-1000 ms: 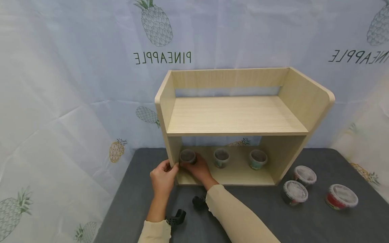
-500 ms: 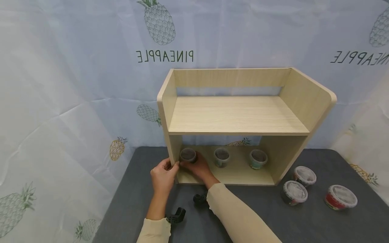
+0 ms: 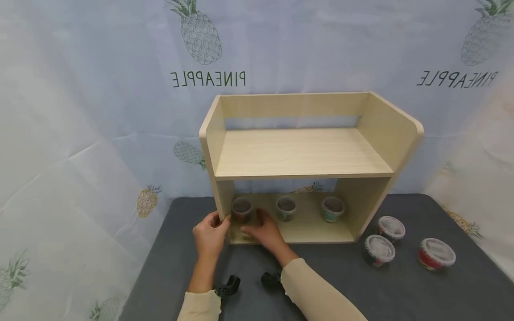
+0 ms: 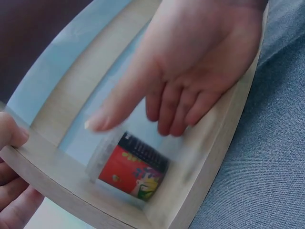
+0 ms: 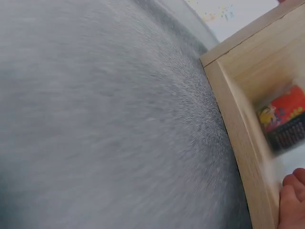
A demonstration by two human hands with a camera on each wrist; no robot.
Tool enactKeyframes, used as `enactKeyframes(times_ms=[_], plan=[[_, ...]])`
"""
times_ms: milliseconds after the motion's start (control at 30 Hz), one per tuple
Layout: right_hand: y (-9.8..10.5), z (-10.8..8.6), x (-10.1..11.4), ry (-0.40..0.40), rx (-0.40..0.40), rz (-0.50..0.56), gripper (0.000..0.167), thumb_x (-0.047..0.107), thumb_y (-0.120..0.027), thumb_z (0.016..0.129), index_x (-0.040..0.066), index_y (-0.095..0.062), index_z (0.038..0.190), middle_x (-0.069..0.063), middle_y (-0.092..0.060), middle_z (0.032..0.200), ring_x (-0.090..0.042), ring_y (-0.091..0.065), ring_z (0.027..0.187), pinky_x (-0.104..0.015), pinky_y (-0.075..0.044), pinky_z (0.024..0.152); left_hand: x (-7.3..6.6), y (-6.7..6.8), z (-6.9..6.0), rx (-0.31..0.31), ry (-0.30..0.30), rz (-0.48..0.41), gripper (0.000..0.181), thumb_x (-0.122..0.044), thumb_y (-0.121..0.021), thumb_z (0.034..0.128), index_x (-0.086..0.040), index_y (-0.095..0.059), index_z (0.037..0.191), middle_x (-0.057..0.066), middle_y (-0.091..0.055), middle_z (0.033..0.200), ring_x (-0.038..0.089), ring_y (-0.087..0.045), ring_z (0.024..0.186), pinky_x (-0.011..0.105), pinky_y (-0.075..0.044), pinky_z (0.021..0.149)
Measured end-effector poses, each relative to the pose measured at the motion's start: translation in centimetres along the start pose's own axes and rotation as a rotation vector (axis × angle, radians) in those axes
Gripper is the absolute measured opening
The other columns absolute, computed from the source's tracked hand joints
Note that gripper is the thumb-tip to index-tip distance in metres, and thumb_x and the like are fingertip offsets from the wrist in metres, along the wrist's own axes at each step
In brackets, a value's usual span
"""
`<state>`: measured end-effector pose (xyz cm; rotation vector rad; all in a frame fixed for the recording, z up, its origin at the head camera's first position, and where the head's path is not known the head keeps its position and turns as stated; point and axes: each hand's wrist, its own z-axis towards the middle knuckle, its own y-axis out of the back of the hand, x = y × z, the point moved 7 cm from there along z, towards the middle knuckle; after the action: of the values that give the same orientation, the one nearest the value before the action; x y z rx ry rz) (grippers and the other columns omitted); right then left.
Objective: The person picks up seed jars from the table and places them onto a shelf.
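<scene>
A wooden two-level shelf stands on the dark table. On its lower level at the left sits a red-labelled cup, also visible in the left wrist view as a red and black cup. My right hand is just right of and in front of that cup, thumb and fingers spread, holding nothing. With thumb and fingers, my left hand pinches the front edge of the shelf's left side panel. Two more cups, a middle cup and a right cup, stand on the same level.
Right of the shelf on the table stand three lidded cups: a rear one, a dark one and a red one. A pineapple-print cloth hangs behind. The shelf's right side panel flares outward.
My right hand has let go of the left cup and drawn back toward the front right. My left hand keeps its grip on the panel. The head view has shifted slightly.
</scene>
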<state>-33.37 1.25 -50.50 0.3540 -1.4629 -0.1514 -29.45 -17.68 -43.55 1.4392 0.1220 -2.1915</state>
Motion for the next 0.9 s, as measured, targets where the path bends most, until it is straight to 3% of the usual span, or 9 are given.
enactKeyframes(times_ms=[200,300,400,467,600,700,800,833,900], plan=[[1.5,-3.8,-0.6,0.063,0.042,0.084,0.088,0.027,-0.078,0.085,-0.003,-0.029,0.152,-0.022,-0.035,0.155,-0.039,-0.034,0.143,-0.054,-0.032,0.113,0.5,0.3,-0.2,-0.002,0.039,0.027,0.022,-0.013,-0.079,0.0808,-0.002,-0.077,0.099,0.012,-0.076,0.090,0.022,-0.074,0.080,0.013,-0.053,0.062],[3.1,-6.1,-0.8,0.064,0.079,0.102,0.086,0.023,-0.078,0.085,0.000,-0.030,0.152,-0.019,-0.036,0.156,-0.036,-0.034,0.144,-0.051,-0.030,0.115,0.4,0.4,-0.2,0.000,0.041,0.041,0.022,-0.014,-0.079,0.0817,-0.002,-0.077,0.100,0.012,-0.076,0.090,0.023,-0.074,0.081,0.012,-0.052,0.062],[5.7,-8.7,-0.4,0.090,0.074,0.091,0.085,0.021,-0.080,0.083,0.007,-0.034,0.153,-0.013,-0.039,0.155,-0.030,-0.036,0.144,-0.039,-0.032,0.116,0.4,0.4,-0.2,-0.003,0.051,0.049,0.023,-0.015,-0.079,0.0820,-0.002,-0.076,0.101,0.012,-0.076,0.091,0.024,-0.074,0.081,0.013,-0.052,0.062],[8.3,-10.5,0.1,0.190,0.026,0.055,0.086,0.018,-0.083,0.078,0.007,-0.037,0.151,-0.015,-0.044,0.152,-0.026,-0.042,0.140,-0.028,-0.035,0.113,0.4,0.4,-0.2,-0.005,0.054,0.056,0.024,-0.015,-0.078,0.0823,-0.002,-0.076,0.102,0.013,-0.076,0.092,0.024,-0.074,0.082,0.014,-0.053,0.063],[15.2,-14.5,1.4,0.447,-0.161,-0.092,0.094,0.003,-0.088,0.065,0.001,-0.041,0.147,-0.019,-0.052,0.144,-0.009,-0.049,0.134,-0.011,-0.034,0.106,0.2,0.3,-0.2,-0.007,0.042,0.074,0.025,-0.015,-0.079,0.0821,-0.002,-0.076,0.103,0.014,-0.076,0.092,0.024,-0.074,0.083,0.014,-0.053,0.063],[21.6,-17.5,1.8,0.530,-0.397,-0.283,0.098,-0.003,-0.090,0.055,-0.002,-0.046,0.143,-0.010,-0.055,0.141,0.003,-0.046,0.131,-0.008,-0.033,0.105,0.1,0.2,-0.2,-0.007,0.037,0.069,0.024,-0.016,-0.079,0.0817,-0.002,-0.077,0.101,0.013,-0.076,0.091,0.025,-0.074,0.082,0.012,-0.052,0.063],[28.2,-20.1,1.0,0.409,-0.685,-0.451,0.095,-0.001,-0.091,0.057,0.007,-0.051,0.142,0.001,-0.055,0.141,0.011,-0.043,0.127,-0.003,-0.036,0.096,0.1,0.2,-0.2,-0.007,0.045,0.061,0.023,-0.015,-0.079,0.0817,-0.003,-0.077,0.101,0.013,-0.076,0.090,0.025,-0.074,0.081,0.010,-0.050,0.061],[30.3,-20.9,0.3,0.330,-0.775,-0.476,0.092,0.001,-0.091,0.060,0.011,-0.052,0.143,0.003,-0.054,0.141,0.011,-0.042,0.127,-0.002,-0.038,0.090,0.1,0.2,-0.2,-0.006,0.047,0.059,0.023,-0.015,-0.079,0.0817,-0.002,-0.077,0.101,0.013,-0.076,0.090,0.025,-0.074,0.081,0.009,-0.050,0.061],[34.0,-22.3,-1.8,0.131,-0.904,-0.436,0.084,0.007,-0.086,0.073,0.021,-0.048,0.147,0.003,-0.048,0.147,0.009,-0.038,0.131,-0.002,-0.035,0.093,0.0,0.2,-0.2,0.000,0.050,0.061,0.024,-0.015,-0.079,0.0820,-0.002,-0.076,0.101,0.014,-0.076,0.090,0.025,-0.074,0.082,0.009,-0.050,0.061]])
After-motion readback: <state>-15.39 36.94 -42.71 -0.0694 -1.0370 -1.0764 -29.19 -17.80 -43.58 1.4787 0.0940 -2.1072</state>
